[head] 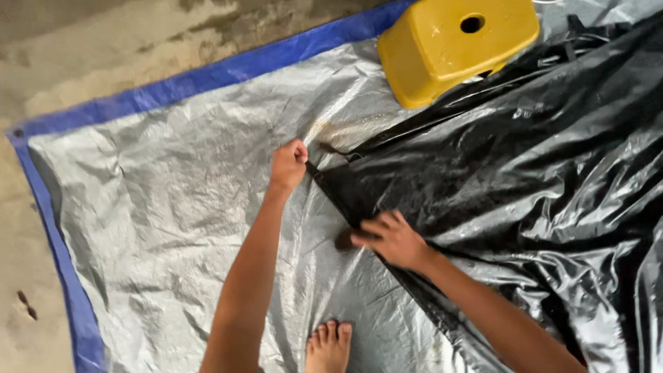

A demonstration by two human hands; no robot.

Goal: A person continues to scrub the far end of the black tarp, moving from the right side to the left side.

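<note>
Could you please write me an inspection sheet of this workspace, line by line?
Surface: a silver tarp with a blue border, spread on a stained concrete floor.
Job's things: a glossy black plastic sheet, crumpled, lying over the right part of the tarp.
Clutter: a yellow plastic stool, tipped on its side at the top, partly on the sheet.
Grippers: the left hand is closed in a pinch on the sheet's corner; the right hand presses on the sheet's edge with fingers spread.
Cables: nothing seen.
Surroundings: a bare foot stands on the tarp at the bottom edge; dark marks on the floor at the left.
</note>
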